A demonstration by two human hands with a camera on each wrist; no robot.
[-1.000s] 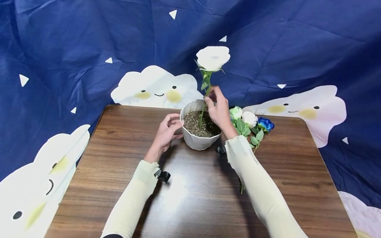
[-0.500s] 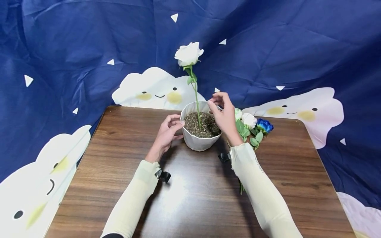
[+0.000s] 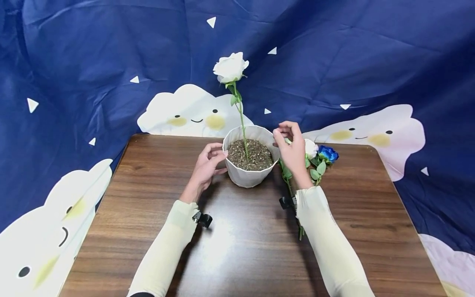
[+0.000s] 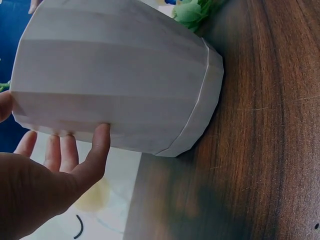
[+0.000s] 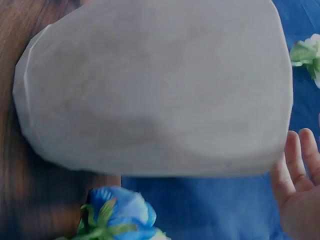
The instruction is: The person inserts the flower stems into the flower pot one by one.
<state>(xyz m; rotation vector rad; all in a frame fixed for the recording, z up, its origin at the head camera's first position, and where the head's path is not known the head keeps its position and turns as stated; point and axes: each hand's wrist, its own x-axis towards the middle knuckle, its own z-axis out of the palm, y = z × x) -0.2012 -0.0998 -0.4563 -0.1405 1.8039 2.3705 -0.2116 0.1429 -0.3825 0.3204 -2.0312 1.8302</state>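
In the head view, a tall white rose (image 3: 231, 68) stands in a grey-white faceted flowerpot (image 3: 248, 176), its green stem in the dark soil (image 3: 256, 156) and leaning slightly left. My left hand (image 3: 208, 165) rests its fingertips against the pot's left side, thumb at the rim. Seen from the left wrist, the spread fingers (image 4: 102, 145) touch the outer wall (image 4: 100, 75). My right hand (image 3: 291, 150) is beside the pot's right rim, holding nothing. From the right wrist, its extended fingers (image 5: 295, 160) are near the rim of the pot (image 5: 160, 90).
Right of the pot, partly behind my right hand and sleeve, lie several flowers, among them a blue rose (image 3: 328, 154) and a white rose (image 3: 311, 148), stems pointing towards me. The brown wooden table (image 3: 148, 206) backs onto a blue curtain (image 3: 111, 49) with printed clouds.
My right hand has let go of the white rose's stem and moved right, to the pot's rim. The rose has tipped left and stands by itself. My left hand has stayed at the pot.
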